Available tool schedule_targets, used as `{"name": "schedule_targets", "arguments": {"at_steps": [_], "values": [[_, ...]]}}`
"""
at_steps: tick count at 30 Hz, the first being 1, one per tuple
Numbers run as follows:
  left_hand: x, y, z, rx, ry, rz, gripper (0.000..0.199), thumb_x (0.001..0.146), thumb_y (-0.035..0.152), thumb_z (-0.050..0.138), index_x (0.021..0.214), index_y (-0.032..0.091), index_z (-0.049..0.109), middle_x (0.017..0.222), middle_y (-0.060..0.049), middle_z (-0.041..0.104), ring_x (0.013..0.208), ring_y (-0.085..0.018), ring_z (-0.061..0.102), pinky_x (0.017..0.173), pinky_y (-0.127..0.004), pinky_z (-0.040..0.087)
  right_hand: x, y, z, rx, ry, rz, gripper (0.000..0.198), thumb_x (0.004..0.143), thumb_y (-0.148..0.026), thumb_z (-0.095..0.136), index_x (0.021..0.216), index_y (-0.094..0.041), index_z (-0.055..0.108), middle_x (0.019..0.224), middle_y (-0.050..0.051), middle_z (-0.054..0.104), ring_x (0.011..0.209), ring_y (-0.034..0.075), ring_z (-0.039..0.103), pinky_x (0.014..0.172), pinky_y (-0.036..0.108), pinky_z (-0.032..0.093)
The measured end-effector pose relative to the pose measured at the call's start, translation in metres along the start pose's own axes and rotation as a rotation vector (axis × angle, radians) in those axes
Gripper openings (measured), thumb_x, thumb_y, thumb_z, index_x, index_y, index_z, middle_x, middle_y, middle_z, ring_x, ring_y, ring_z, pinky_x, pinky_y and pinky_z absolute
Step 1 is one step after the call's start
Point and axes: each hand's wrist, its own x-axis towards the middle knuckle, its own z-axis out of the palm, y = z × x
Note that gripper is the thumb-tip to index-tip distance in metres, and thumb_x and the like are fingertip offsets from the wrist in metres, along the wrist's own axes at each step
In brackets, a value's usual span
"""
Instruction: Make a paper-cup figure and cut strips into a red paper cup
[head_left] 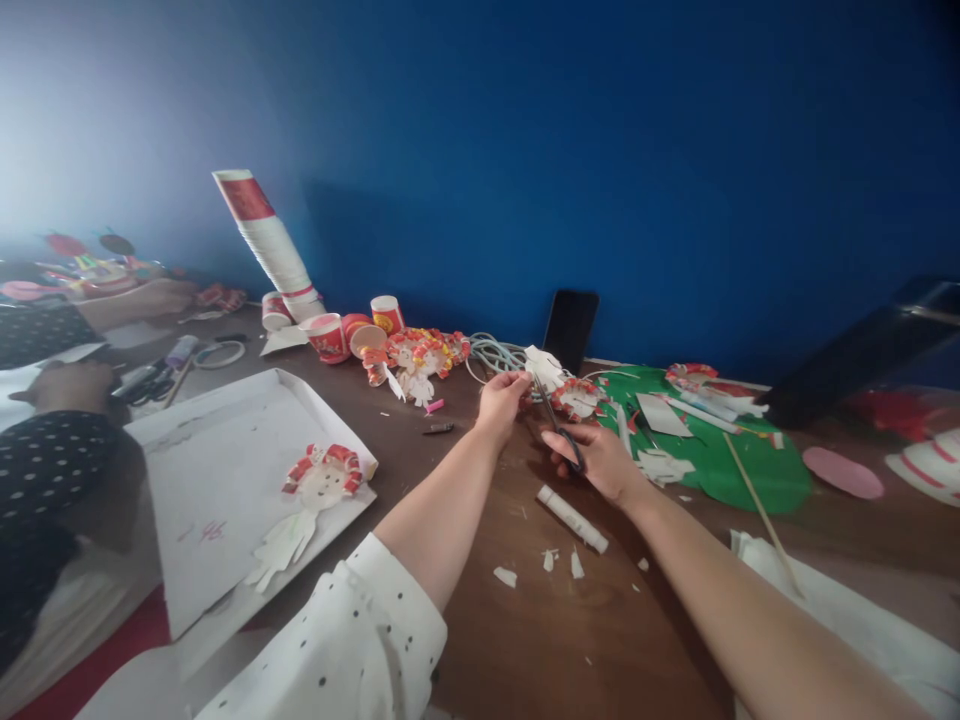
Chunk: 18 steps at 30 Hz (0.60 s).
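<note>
My left hand [504, 404] pinches a white paper cutout [545, 367], lifted above the brown table. In my right hand [596, 458] is a pair of scissors [568, 446] with dark handles, its blades pointing up at the cutout's edge. Whether the blades touch the paper I cannot tell. Below my hands lie a white tube [573, 519] and several small paper scraps [505, 577]. Just behind the scissors is a paper figure with a red and white ring [579, 397].
At left, a paper doll [326, 478] lies on a white box lid [217, 490]. Paper cups [328, 338] and a leaning cup stack [274, 250] stand by the wall. A phone [571, 325] leans there too. Right are green paper [757, 478] and a stick [761, 510]. A co-worker's hand [73, 388] is far left.
</note>
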Motion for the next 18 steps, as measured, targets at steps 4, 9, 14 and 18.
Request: {"name": "schedule_targets", "arguments": {"at_steps": [4, 9, 14, 18], "values": [[-0.0004, 0.0007, -0.0004, -0.004, -0.010, 0.006, 0.019, 0.066, 0.025, 0.074, 0.071, 0.013, 0.061, 0.061, 0.002, 0.056, 0.054, -0.006, 0.051, 0.053, -0.018, 0.042, -0.0015, -0.0026, 0.0002, -0.013, -0.020, 0.008, 0.042, 0.065, -0.054, 0.073, 0.082, -0.017, 0.070, 0.060, 0.000, 0.062, 0.048, 0.012, 0.056, 0.048, 0.024, 0.041], [-0.0010, 0.0010, -0.0004, 0.019, -0.013, 0.013, 0.019, 0.066, 0.026, 0.074, 0.071, 0.014, 0.061, 0.063, 0.002, 0.056, 0.056, -0.006, 0.051, 0.054, -0.018, 0.042, -0.0010, -0.0027, 0.0001, -0.031, -0.009, -0.012, 0.041, 0.066, -0.055, 0.072, 0.080, -0.017, 0.070, 0.059, 0.001, 0.062, 0.048, 0.012, 0.056, 0.048, 0.024, 0.041], [-0.0006, -0.0017, -0.0013, 0.057, -0.047, 0.009, 0.021, 0.065, 0.029, 0.075, 0.070, 0.014, 0.061, 0.065, 0.001, 0.057, 0.058, -0.007, 0.051, 0.052, -0.017, 0.042, 0.0004, 0.0002, -0.0003, -0.006, 0.014, -0.010, 0.042, 0.068, -0.054, 0.071, 0.086, -0.017, 0.071, 0.059, 0.000, 0.062, 0.048, 0.012, 0.056, 0.048, 0.024, 0.041], [-0.0025, -0.0046, -0.0007, 0.062, -0.115, -0.024, 0.027, 0.062, 0.032, 0.078, 0.070, 0.014, 0.060, 0.062, 0.001, 0.056, 0.056, -0.007, 0.051, 0.051, -0.017, 0.042, 0.0015, 0.0026, -0.0008, 0.035, 0.043, 0.001, 0.046, 0.069, -0.054, 0.070, 0.095, -0.017, 0.071, 0.061, 0.000, 0.062, 0.050, 0.012, 0.057, 0.048, 0.024, 0.042]]}}
